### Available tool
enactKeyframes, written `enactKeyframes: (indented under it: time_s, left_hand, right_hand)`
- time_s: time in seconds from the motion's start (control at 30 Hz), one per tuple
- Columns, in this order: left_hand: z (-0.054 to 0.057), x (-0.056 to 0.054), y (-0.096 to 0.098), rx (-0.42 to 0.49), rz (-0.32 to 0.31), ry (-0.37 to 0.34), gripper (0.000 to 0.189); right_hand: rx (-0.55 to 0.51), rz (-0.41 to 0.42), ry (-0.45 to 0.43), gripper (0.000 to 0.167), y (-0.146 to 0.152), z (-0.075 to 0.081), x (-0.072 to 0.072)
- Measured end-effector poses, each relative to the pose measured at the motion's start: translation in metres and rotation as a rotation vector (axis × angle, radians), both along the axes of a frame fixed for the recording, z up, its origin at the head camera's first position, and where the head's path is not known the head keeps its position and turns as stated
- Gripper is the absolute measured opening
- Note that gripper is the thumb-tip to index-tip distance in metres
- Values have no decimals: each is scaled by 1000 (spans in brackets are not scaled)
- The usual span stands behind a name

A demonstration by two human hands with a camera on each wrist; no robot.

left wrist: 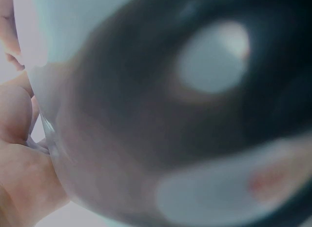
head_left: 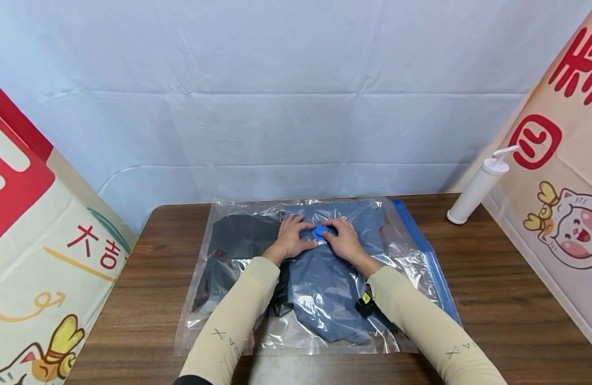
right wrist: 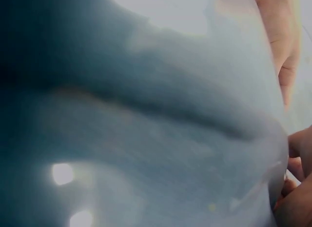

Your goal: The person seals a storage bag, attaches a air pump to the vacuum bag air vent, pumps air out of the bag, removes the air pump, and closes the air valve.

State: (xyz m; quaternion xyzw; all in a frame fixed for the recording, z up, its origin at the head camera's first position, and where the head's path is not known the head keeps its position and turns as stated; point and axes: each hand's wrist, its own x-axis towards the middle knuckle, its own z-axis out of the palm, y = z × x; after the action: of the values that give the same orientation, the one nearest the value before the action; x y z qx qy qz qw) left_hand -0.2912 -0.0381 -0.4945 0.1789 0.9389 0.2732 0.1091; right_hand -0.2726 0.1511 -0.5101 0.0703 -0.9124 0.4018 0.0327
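Note:
A clear plastic vacuum storage bag lies flat, with dark clothing on its left side and blue-grey clothing in the middle and right. A round blue valve cap sits on its upper face. My right hand pinches the cap's right side between thumb and forefinger. On its left, my left hand rests on the bag with fingers spread, thumb and forefinger close around the cap. Shiny plastic fills most of the left wrist view, blurred. Blurred bag film likewise covers most of the right wrist view.
A blue zip strip runs along the bag's right edge. A white hand pump stands tilted at the back right of the brown wooden table. A pale cloth backdrop hangs behind, with printed banners on both sides.

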Motion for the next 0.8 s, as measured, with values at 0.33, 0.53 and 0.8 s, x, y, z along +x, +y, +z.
enactKeyframes:
  time_s: [0.33, 0.53, 0.8]
  left_hand:
    - [0, 0, 0, -10, -1, 11, 54]
    - [-1, -1, 0, -2, 1, 14, 54]
    - [-1, 0, 0, -9, -1, 14, 54]
  right_hand:
    - [11, -2, -9, 38, -1, -1, -1]
    - [0, 4, 19, 31, 0, 0, -1]
    - [0, 7, -16, 36, -1, 1, 1]
